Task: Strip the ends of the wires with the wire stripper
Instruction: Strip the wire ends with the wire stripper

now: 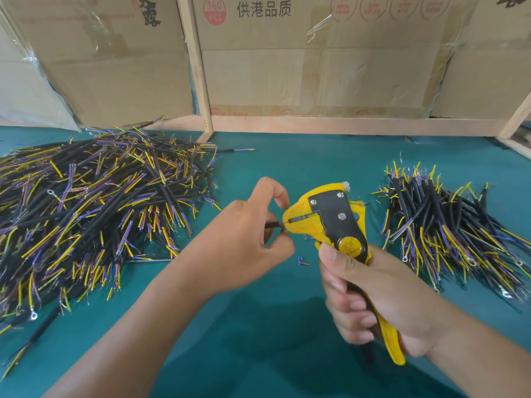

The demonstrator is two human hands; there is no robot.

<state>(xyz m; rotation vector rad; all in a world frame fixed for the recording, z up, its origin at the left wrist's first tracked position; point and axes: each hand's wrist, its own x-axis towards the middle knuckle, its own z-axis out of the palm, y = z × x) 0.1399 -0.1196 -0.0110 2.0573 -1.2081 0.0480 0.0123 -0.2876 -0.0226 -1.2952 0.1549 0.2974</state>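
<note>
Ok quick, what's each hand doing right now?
Left hand: pinching a black wire at the stripper's mouth.
Right hand: gripping the yellow wire stripper by its handles.

bare green mat point(301, 168) lies open between the large wire pile point(94, 208) and smaller pile point(448, 225).

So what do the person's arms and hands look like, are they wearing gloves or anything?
No gloves. Both the left hand and the right hand are bare, and so are both forearms as far as the picture shows: no sleeves in view. There are no rings, watch or bracelets to be seen. The fingernails are short and plain, without polish.
</note>
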